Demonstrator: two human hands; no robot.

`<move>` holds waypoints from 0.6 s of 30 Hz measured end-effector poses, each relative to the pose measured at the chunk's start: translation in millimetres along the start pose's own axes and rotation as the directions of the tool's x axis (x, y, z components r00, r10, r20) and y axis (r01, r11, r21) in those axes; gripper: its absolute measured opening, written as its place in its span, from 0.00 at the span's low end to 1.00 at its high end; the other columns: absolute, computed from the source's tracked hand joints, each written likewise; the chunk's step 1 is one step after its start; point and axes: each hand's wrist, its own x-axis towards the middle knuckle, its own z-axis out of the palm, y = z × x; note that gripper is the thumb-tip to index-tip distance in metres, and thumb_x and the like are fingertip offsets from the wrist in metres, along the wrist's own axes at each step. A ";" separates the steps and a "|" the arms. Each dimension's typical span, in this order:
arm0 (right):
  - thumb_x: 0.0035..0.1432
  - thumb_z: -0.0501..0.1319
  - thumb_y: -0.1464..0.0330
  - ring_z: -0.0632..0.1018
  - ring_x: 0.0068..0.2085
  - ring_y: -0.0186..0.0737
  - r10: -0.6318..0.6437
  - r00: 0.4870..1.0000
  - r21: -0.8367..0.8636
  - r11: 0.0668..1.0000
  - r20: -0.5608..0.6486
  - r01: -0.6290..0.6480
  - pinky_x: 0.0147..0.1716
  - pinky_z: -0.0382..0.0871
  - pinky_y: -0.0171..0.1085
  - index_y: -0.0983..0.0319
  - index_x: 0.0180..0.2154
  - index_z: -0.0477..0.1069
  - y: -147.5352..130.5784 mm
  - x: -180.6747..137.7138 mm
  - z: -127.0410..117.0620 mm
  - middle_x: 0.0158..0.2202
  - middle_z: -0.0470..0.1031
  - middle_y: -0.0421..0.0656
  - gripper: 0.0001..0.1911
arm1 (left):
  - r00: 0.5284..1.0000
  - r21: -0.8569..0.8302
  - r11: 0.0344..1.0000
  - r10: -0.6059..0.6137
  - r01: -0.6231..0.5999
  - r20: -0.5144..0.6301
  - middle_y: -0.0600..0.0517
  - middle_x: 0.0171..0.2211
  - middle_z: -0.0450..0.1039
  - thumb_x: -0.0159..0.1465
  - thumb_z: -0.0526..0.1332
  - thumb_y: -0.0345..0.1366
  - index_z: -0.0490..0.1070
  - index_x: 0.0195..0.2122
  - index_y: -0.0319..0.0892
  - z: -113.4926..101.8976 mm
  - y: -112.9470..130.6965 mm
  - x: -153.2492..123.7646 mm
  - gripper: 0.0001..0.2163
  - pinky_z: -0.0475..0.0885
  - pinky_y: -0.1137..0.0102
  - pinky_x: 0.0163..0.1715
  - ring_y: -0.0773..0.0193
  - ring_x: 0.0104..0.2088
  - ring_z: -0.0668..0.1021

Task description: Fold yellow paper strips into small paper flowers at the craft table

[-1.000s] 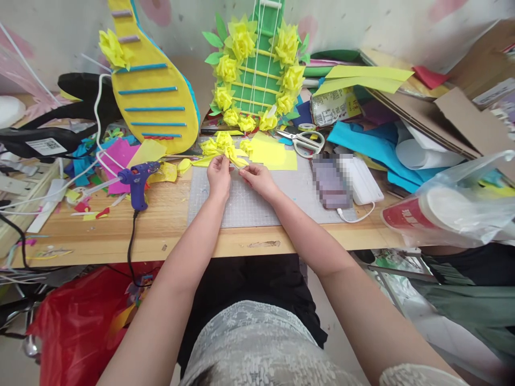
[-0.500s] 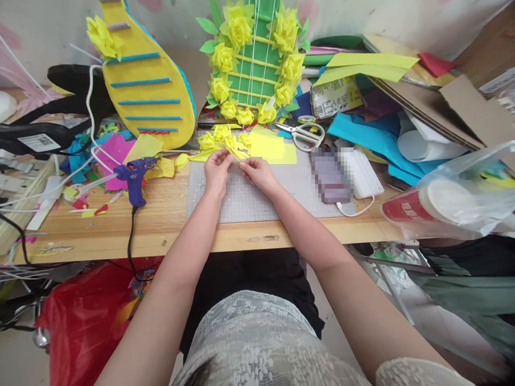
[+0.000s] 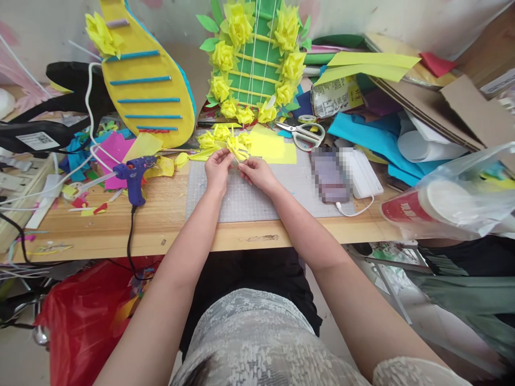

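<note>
Above the grey cutting mat [image 3: 257,203], my left hand [image 3: 218,169] pinches a yellow paper flower [image 3: 234,147] near its base. My right hand [image 3: 257,172] is closed with thumb and fingertips at the flower's right side, on its lower petals. Several finished yellow paper flowers [image 3: 207,140] lie just behind my hands. Beside them is a stack of yellow paper sheets [image 3: 269,145]. The inner fingers of both hands are partly hidden.
A purple glue gun [image 3: 135,177] stands at left, its cord over the table edge. Scissors [image 3: 306,134], a phone [image 3: 330,176] and a white power bank [image 3: 362,172] lie right. A bagged cup [image 3: 430,203] is at the right edge. Yellow [image 3: 148,91] and green [image 3: 257,69] instrument-shaped crafts stand behind.
The yellow flower has turned slightly between my fingers, showing more of its petals. My right fingers have shifted a little at its side. Everything else looks the same.
</note>
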 end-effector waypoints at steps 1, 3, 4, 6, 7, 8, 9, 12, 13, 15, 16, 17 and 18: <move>0.61 0.57 0.71 0.60 0.14 0.23 -0.001 1.000 0.002 1.000 -0.004 0.001 0.14 0.53 0.29 0.63 0.24 0.64 0.2 0.2 0.2 0.16 0.64 0.32 0.13 | 1.000 -0.015 1.000 -0.009 0.009 -0.003 0.55 0.26 0.74 0.49 0.64 0.25 0.72 0.26 0.39 -0.1 0.8 -0.3 0.05 0.65 0.78 0.23 0.72 0.26 0.73; 0.61 0.57 0.71 0.60 0.15 0.23 -0.006 1.000 0.000 1.000 -0.015 0.006 0.14 0.53 0.29 0.63 0.24 0.64 0.4 0.5 0.4 0.17 0.64 0.32 0.12 | 1.000 -0.041 0.999 -0.028 0.028 -0.002 0.55 0.26 0.73 0.51 0.64 0.26 0.72 0.26 0.39 -0.6 1.7 -0.3 0.03 0.65 0.78 0.22 0.73 0.25 0.73; 0.60 0.57 0.71 0.60 0.15 0.23 -0.012 1.000 -0.004 1.000 -0.020 0.012 0.15 0.52 0.29 0.63 0.24 0.65 0.3 0.5 0.4 0.17 0.64 0.32 0.11 | 0.999 -0.049 0.998 -0.036 0.036 0.000 0.55 0.26 0.73 0.52 0.64 0.27 0.72 0.26 0.39 -0.9 2.0 -0.1 0.03 0.65 0.78 0.22 0.73 0.25 0.72; 0.60 0.58 0.71 0.60 0.16 0.23 -0.027 0.999 -0.013 1.000 -0.025 0.026 0.16 0.52 0.29 0.64 0.25 0.67 -0.2 0.1 -0.1 0.17 0.64 0.32 0.10 | 0.999 -0.058 0.997 -0.047 0.047 0.001 0.56 0.24 0.72 0.53 0.64 0.27 0.72 0.26 0.39 -1.3 2.2 0.5 0.02 0.65 0.78 0.23 0.74 0.24 0.72; 0.59 0.58 0.71 0.60 0.17 0.23 -0.030 0.999 -0.015 0.999 -0.023 0.030 0.17 0.52 0.28 0.64 0.26 0.67 -0.6 0.0 -0.5 0.16 0.64 0.32 0.09 | 0.999 -0.058 0.997 -0.052 0.052 -0.002 0.56 0.24 0.71 0.53 0.64 0.27 0.72 0.25 0.39 -1.2 2.3 0.8 0.02 0.65 0.78 0.23 0.74 0.24 0.71; 0.59 0.59 0.71 0.60 0.17 0.24 -0.029 0.999 -0.014 0.999 -0.017 0.029 0.18 0.51 0.28 0.64 0.26 0.68 -0.9 -0.1 -0.9 0.16 0.64 0.32 0.09 | 0.998 -0.056 0.997 -0.057 0.057 -0.005 0.57 0.23 0.71 0.53 0.63 0.26 0.71 0.25 0.39 -0.9 2.5 0.9 0.03 0.65 0.78 0.23 0.74 0.23 0.71; 0.59 0.59 0.71 0.60 0.18 0.24 -0.026 1.000 -0.012 1.000 -0.007 0.026 0.18 0.51 0.28 0.64 0.25 0.68 -1.0 -0.1 -1.4 0.16 0.63 0.32 0.09 | 0.998 -0.051 0.997 -0.060 0.060 -0.009 0.57 0.23 0.71 0.54 0.63 0.26 0.71 0.25 0.39 -0.3 2.9 0.9 0.03 0.65 0.78 0.23 0.75 0.23 0.71; 0.59 0.58 0.71 0.60 0.19 0.24 -0.021 1.000 -0.008 1.000 0.023 0.021 0.19 0.51 0.29 0.64 0.24 0.68 -0.4 1.1 -2.5 0.15 0.62 0.32 0.11 | 0.999 -0.028 0.999 -0.046 0.046 -0.013 0.56 0.23 0.71 0.55 0.61 0.24 0.71 0.24 0.38 2.5 4.6 -0.1 0.05 0.64 0.79 0.21 0.74 0.22 0.70; 0.59 0.58 0.70 0.59 0.19 0.24 -0.025 0.999 -0.010 1.000 0.028 0.025 0.19 0.51 0.29 0.65 0.24 0.68 0.1 1.7 -2.7 0.15 0.61 0.32 0.11 | 0.999 -0.020 0.999 -0.037 0.037 -0.015 0.56 0.23 0.71 0.55 0.61 0.24 0.70 0.23 0.38 3.5 5.1 -0.7 0.06 0.64 0.79 0.20 0.74 0.22 0.70; 0.60 0.57 0.70 0.59 0.19 0.24 -0.032 0.999 -0.013 0.999 0.029 0.032 0.20 0.51 0.29 0.65 0.25 0.68 1.2 2.7 -3.1 0.16 0.61 0.32 0.11 | 0.999 -0.010 1.000 -0.028 0.028 -0.022 0.56 0.24 0.71 0.55 0.61 0.23 0.70 0.23 0.38 5.3 6.0 -2.0 0.06 0.64 0.79 0.20 0.74 0.23 0.71; 0.60 0.57 0.70 0.59 0.19 0.25 -0.032 0.999 -0.011 0.999 0.027 0.032 0.20 0.51 0.29 0.65 0.25 0.68 1.6 3.1 -3.4 0.16 0.61 0.32 0.11 | 0.999 -0.012 0.999 -0.030 0.029 -0.029 0.56 0.24 0.71 0.55 0.61 0.23 0.70 0.24 0.38 5.8 6.2 -2.5 0.06 0.65 0.79 0.21 0.74 0.23 0.71; 0.60 0.57 0.70 0.59 0.19 0.25 -0.028 0.999 -0.008 1.000 0.026 0.028 0.20 0.51 0.29 0.65 0.25 0.68 1.8 3.1 -3.6 0.16 0.61 0.32 0.11 | 0.999 -0.017 0.999 -0.034 0.033 -0.036 0.56 0.24 0.71 0.55 0.61 0.23 0.70 0.24 0.39 6.0 6.3 -2.9 0.06 0.65 0.79 0.21 0.74 0.23 0.71; 0.60 0.57 0.70 0.59 0.19 0.25 -0.020 0.999 -0.001 1.000 0.027 0.021 0.19 0.52 0.29 0.65 0.26 0.69 1.7 3.0 -3.9 0.17 0.61 0.33 0.10 | 0.998 -0.025 0.999 -0.037 0.036 -0.042 0.57 0.23 0.70 0.56 0.62 0.24 0.69 0.24 0.39 5.9 6.3 -3.1 0.06 0.66 0.78 0.21 0.74 0.23 0.70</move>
